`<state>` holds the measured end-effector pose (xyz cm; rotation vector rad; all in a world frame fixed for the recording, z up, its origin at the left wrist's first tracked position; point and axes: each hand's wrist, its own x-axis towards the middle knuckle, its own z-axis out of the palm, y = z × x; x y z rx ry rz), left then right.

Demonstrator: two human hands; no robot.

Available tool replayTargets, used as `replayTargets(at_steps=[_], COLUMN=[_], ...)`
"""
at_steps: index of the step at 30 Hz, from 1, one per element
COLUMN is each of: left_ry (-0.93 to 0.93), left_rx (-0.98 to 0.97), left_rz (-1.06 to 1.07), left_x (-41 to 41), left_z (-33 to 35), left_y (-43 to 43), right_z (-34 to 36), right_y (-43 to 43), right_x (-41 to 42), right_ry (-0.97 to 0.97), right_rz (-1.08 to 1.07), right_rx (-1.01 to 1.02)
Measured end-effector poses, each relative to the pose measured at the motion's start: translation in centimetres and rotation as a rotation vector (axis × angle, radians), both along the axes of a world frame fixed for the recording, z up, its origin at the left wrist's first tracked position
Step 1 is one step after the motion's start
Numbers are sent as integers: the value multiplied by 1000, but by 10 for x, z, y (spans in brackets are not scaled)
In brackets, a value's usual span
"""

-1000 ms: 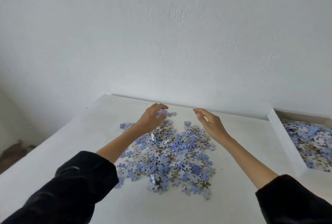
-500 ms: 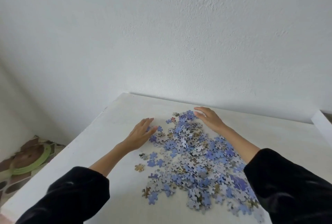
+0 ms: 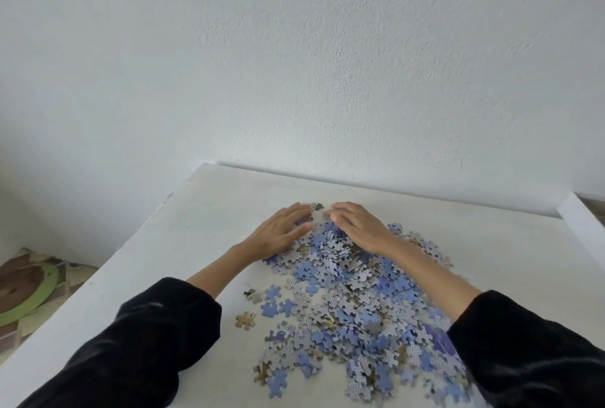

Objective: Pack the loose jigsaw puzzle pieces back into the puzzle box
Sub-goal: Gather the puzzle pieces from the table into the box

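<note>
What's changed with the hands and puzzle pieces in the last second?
Both hands closed in: the left hand and right hand now lie flat, nearly touching, at the pile's far edge, heaping puzzle pieces between them. Nothing gripped. Pieces remain on the table.

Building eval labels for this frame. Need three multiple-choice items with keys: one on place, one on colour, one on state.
1. Where do the left hand and right hand lie?
A) at the far end of the puzzle pieces
B) at the pile's near end
C) raised in the air

2. What colour are the sleeves?
A) white
B) black
C) green

3. How are the hands?
A) clenched fists
B) each lifting a handful
C) fingers straight, laid on the pieces

Answers:
1 A: both hands cover the pile's far end, toward the wall.
2 B: both sleeves show black.
3 C: the fingers lie flat over the pieces and hold nothing.
</note>
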<state>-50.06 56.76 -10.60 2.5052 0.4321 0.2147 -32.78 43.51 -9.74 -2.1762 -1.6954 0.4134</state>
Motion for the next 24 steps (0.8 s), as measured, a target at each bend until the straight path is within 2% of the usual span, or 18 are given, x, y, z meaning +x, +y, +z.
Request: replayTargets(at_steps=[4,9,12,16,20,24], left_ry=[-33,-203,-106,46,48,2], left_rx=[-20,-81,-91,-69,-91,-167], left_rz=[-122,-45,-18,-63,-140,-157], left_x=[-6,-1,15,28,21,-8], left_z=[-7,3,10,9,10,14], left_y=[-5,-8,-6,-6,-21,-31], right_z=[1,9,8,0,-7,-1], right_y=[-31,-51,-66,-90,-109,-134], right_x=[-5,12,35,54,38,28], right_ry=[-31,118,113,117,121,322], right_rz=[52,-29,-142,-214,-169,-197], right_rx=[-16,143,180,84,85,180])
